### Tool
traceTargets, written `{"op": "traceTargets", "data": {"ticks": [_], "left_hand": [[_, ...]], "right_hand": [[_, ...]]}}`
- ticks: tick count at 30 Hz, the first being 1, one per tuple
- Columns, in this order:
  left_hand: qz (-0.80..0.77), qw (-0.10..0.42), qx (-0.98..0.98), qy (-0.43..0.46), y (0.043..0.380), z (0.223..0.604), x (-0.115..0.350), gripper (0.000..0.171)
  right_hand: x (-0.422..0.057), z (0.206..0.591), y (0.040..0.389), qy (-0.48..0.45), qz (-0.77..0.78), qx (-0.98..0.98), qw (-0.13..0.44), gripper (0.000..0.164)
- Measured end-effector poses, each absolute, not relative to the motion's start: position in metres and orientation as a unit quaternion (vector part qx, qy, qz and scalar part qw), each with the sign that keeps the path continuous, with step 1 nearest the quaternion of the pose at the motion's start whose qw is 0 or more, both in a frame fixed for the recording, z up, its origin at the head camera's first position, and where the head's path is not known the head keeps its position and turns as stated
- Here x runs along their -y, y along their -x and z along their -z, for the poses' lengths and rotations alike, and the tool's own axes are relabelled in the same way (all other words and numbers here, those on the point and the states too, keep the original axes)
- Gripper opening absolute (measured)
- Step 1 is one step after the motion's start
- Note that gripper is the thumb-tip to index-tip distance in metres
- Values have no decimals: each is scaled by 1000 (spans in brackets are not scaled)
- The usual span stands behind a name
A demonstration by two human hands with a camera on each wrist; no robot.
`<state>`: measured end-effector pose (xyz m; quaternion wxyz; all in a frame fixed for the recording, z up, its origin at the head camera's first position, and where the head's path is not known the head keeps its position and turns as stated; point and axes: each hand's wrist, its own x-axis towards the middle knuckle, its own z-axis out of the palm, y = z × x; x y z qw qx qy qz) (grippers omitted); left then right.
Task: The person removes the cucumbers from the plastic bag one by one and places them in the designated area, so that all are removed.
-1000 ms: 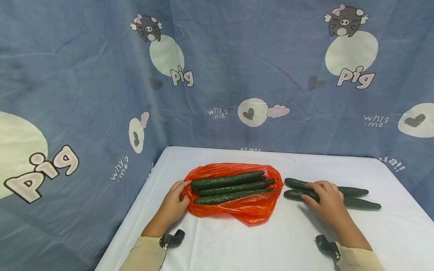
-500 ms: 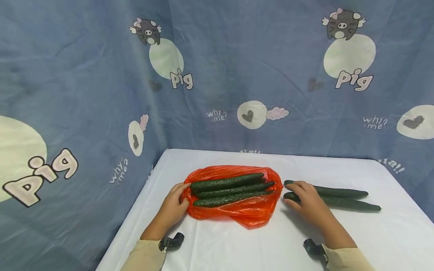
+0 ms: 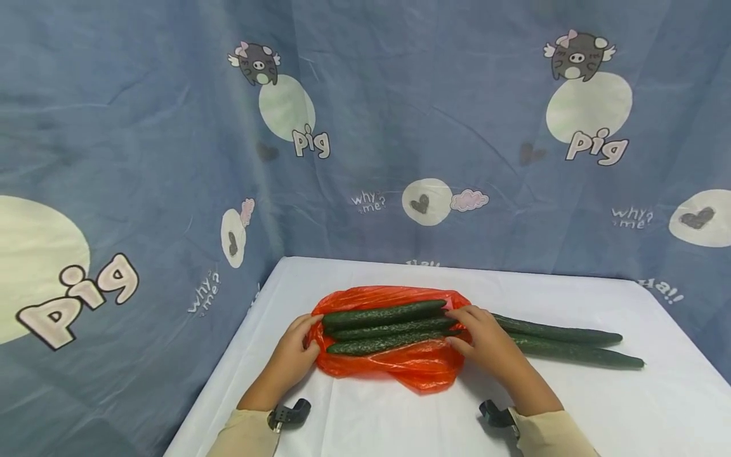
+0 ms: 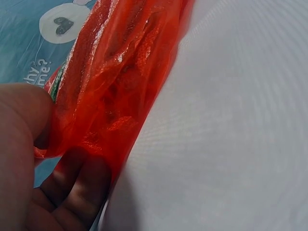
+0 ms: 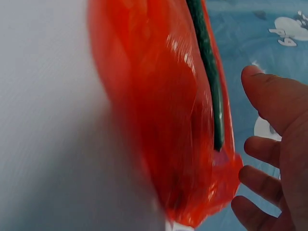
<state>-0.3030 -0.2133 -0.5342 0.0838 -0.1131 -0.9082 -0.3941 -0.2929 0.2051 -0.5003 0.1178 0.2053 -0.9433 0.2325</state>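
Counter, white-topped. Backdrop, blue, behind the counter and along its left; printed with dark pigs, pale discs, grey hearts, pink clouds, "pig" lettering.

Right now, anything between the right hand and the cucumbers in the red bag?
Nothing visible: the cucumbers lie exposed in the open red bag, with the right hand at its right end.

The head view looks forward and down at the red bag from higher up. The wrist views face it up close, one near each end. All three share it.
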Motion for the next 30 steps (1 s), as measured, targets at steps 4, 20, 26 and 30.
{"op": "traceTargets", "data": {"ticks": [4,20,26,30], "left_hand": [[391,85,909,115,304,535,214,56],[385,98,911,114,303,538,216,58],[386,99,910,116,303,538,215,58],[391,93,909,112,303,538,214,59]], "right_hand": [[-196,498,294,-203,-237,943,114,56],[-168,494,307,-216,-243,940,105,56],[-158,494,311,-216,-244,941,93,57],[-151,493,313,-219,-243,941,92,58]]}}
